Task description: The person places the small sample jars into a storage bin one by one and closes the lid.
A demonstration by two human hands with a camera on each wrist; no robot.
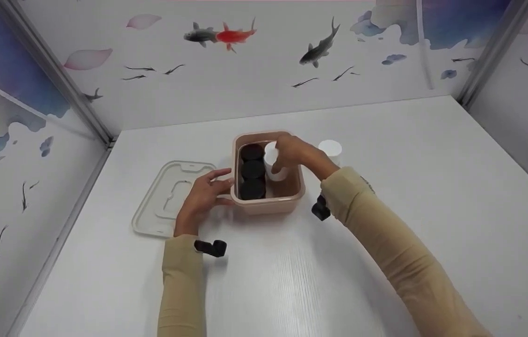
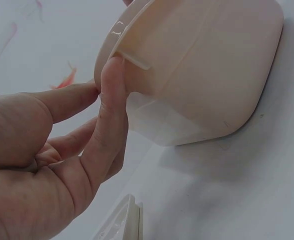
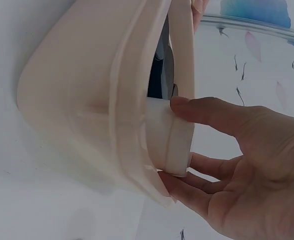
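Observation:
A pale pink plastic container (image 1: 271, 206) stands on the table, its top uncovered. Along its left side sit three black round-topped jars (image 1: 252, 169) in a row. My right hand (image 1: 294, 152) reaches over the rim and holds a white jar (image 1: 271, 161) inside the container. In the right wrist view, thumb and fingers grip opposite sides of that white jar (image 3: 162, 132), close to the rim. My left hand (image 1: 205, 192) pinches the container's left rim between thumb and fingers, which shows close up in the left wrist view (image 2: 82, 135).
A cream-coloured lid (image 1: 149, 201) lies flat on the table left of the container, partly under my left hand. Behind my right wrist another white jar (image 1: 330, 149) stands on the table. Walls printed with fish (image 1: 320, 49) enclose the back and sides.

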